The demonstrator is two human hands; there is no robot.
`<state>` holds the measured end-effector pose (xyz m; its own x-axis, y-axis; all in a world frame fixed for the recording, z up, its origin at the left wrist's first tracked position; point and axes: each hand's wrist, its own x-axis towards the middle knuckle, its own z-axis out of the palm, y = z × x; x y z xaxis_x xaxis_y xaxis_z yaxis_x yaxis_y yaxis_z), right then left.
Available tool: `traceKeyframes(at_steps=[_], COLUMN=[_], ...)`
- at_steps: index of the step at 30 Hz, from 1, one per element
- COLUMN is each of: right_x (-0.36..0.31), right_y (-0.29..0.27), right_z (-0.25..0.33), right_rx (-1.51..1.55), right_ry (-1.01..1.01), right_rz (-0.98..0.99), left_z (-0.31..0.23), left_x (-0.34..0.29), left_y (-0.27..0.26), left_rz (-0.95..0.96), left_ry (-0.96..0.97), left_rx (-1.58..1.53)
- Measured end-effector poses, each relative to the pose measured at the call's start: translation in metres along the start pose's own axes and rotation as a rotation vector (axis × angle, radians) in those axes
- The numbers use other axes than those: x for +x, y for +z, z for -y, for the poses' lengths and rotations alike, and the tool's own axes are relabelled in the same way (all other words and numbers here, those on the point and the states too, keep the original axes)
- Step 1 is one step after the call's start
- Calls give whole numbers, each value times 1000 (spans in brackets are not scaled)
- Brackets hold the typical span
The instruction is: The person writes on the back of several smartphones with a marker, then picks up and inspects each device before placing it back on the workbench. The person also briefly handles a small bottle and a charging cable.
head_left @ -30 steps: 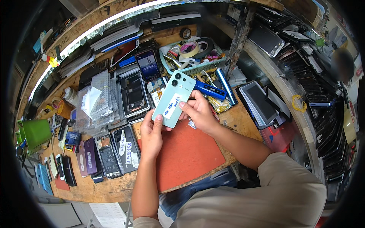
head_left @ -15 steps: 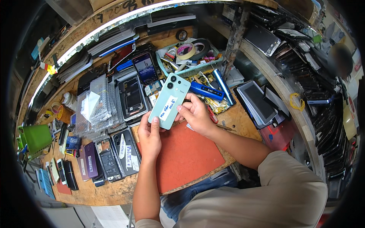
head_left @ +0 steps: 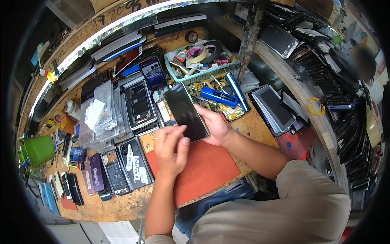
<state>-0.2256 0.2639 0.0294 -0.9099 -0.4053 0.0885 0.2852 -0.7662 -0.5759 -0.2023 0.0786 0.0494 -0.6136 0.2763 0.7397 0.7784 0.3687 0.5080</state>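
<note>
My right hand point(head_left: 217, 127) holds a smartphone point(head_left: 185, 112) from its right edge, with the dark screen facing up and the phone tilted to the left. The fingers of that hand are mostly hidden behind the phone. Just off the phone's lower left edge is my left hand point(head_left: 170, 148), its fingers loosely bent and its thumb apart, holding nothing that I can see. Whether its fingertips touch the screen cannot be made out. Both hands are over the red-orange mat point(head_left: 207, 171) on the wooden bench point(head_left: 109, 207).
Opened phones and a labelled dark phone point(head_left: 136, 162) lie left of the mat. Bubble-wrap bags point(head_left: 105, 118) and a lit phone point(head_left: 153, 73) stand behind. A teal basket point(head_left: 203, 73) holds tape rolls. A blue tool point(head_left: 219, 96) rests among small parts. Stacked screens point(head_left: 325, 81) fill the right shelf.
The phone has been turned over from its pale green back to its dark screen. My left hand has let go of it and moved a little down and right.
</note>
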Motion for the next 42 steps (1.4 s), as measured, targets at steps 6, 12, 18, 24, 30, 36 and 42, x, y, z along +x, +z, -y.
traceKeyframes(at_steps=[6, 12, 18, 24, 30, 36, 42], right_x=[-3, -8, -14, -10, -11, -10, -8], right_y=[-7, -2, 4, 11, 5, -2, -5], right_z=[1, -7, -8, -8, -9, -9, -4], right_rx=[217, 84, 89, 138, 128, 67, 249], right_ry=[121, 182, 189, 199, 210, 164, 97], right_rz=[217, 212, 170, 282, 239, 211, 247], left_z=[13, 17, 16, 15, 14, 10, 4], left_x=[2, -3, -1, 0, 0, 3, 2], left_y=[-8, -3, -7, -8, -7, -8, -3], left_rz=[-212, -136, -128, -129, -133, -100, 80], left_ry=[-322, -715, -659, -704, -759, -732, -662], left_rx=[-64, -740, -873, -963, -999, -901, -1006])
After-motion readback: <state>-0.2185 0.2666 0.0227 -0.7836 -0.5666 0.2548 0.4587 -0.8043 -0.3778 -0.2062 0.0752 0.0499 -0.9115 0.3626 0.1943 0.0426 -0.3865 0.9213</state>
